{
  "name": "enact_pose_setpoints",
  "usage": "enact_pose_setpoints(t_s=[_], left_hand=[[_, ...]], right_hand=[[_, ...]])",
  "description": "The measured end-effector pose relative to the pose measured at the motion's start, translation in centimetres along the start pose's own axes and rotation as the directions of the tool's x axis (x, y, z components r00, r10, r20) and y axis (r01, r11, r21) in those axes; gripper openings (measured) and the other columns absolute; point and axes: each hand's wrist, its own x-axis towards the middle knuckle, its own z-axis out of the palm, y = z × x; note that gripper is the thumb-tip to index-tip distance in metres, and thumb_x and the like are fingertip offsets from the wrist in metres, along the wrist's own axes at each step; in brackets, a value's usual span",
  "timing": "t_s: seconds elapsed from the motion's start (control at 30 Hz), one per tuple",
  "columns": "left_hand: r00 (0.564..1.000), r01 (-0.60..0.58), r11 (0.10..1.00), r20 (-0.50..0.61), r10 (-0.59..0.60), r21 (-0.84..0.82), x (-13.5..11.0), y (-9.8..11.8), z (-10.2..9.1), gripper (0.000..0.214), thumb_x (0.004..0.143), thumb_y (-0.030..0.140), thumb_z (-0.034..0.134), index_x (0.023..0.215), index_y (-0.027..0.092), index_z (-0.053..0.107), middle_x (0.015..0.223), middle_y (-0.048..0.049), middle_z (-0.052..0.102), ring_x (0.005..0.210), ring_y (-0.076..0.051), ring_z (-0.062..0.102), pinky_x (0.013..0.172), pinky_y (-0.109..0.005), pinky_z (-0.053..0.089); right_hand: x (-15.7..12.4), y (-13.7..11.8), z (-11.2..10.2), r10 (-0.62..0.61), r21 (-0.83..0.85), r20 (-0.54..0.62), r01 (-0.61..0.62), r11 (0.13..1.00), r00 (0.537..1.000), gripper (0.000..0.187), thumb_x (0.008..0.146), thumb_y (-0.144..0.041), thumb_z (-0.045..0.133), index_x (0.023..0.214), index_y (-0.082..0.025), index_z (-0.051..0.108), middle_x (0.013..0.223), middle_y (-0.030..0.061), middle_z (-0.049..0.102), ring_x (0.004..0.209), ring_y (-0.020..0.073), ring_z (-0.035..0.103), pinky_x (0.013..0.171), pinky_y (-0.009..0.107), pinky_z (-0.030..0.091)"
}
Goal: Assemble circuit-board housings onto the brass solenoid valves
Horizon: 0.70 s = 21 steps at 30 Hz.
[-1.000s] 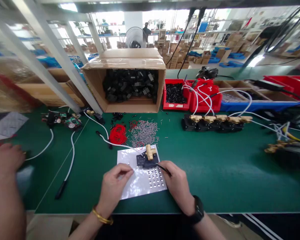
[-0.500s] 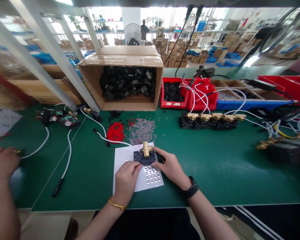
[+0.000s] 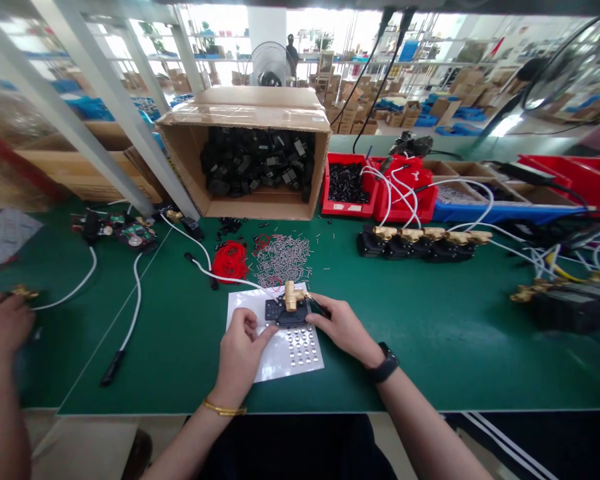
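Brass-topped black unit (image 3: pixel 291 319) sits on the white sheet (image 3: pixel 269 365); the right hand (image 3: pixel 336 319) grips a slim dark tool (image 3: pixel 321 306) at its right edge, the left hand (image 3: pixel 241 350) half-curled alongside (whether holding anything, I cannot tell).

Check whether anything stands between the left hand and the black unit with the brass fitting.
Nothing visible does: the left hand has its thumb at the near edge of the black unit. The white cable comes in from the far side, and the right hand is at the unit's right end.
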Motion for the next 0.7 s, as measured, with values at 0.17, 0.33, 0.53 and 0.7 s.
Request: enact_pose_setpoints(t_s=[0.17,0.33,0.53,0.7], left_hand=[[0.998,0.029,0.955,0.061,-0.012,-0.295,0.2,0.0,-1.2,0.040,0.081,0.041,0.053,0.110,0.016,0.040,0.086,-0.0011,0.050,0.065,-0.013,0.054,0.060,-0.025,0.046],[0.987,0.039,0.968,0.158,0.001,-0.248,0.1,0.2,-0.1,0.057,0.078,0.032,0.059,0.126,0.019,0.031,0.089,0.0000,0.050,0.059,-0.009,0.049,0.060,-0.024,0.044],[0.978,0.064,0.970,0.206,-0.015,-0.233,0.9,0.1,0.9,0.055,0.077,0.025,0.056,0.127,0.020,0.034,0.090,-0.0010,0.051,0.064,-0.010,0.050,0.062,-0.025,0.043],[0.979,0.175,0.891,0.166,-0.114,-0.419,0.2,1.3,-0.3,0.065,0.063,0.024,0.067,0.123,0.017,0.041,0.110,-0.0080,0.050,0.059,-0.007,0.049,0.057,-0.022,0.042]], right_hand=[[0.0,0.3,-0.1,0.008,0.044,0.036,-0.010,0.999,0.999,0.047,0.079,-0.017,0.060,0.125,-0.020,0.052,0.114,0.0041,0.062,0.107,0.0225,0.056,0.095,0.039,0.042],[-0.1,0.4,-0.1,-0.001,0.030,0.045,-0.001,1.000,0.999,0.046,0.080,-0.019,0.057,0.126,-0.020,0.051,0.111,0.0040,0.063,0.105,0.0227,0.056,0.092,0.038,0.043],[0.2,0.3,-0.2,0.089,0.022,0.071,-0.091,0.996,0.993,0.052,0.080,-0.025,0.057,0.131,-0.020,0.045,0.110,0.0034,0.063,0.077,0.0183,0.062,0.062,0.028,0.050],[-0.4,1.3,0.7,0.034,-0.116,-0.044,-0.039,0.992,0.998,0.070,0.069,-0.033,0.066,0.134,-0.025,0.041,0.127,0.0050,0.054,0.105,0.0260,0.058,0.077,0.033,0.051]])
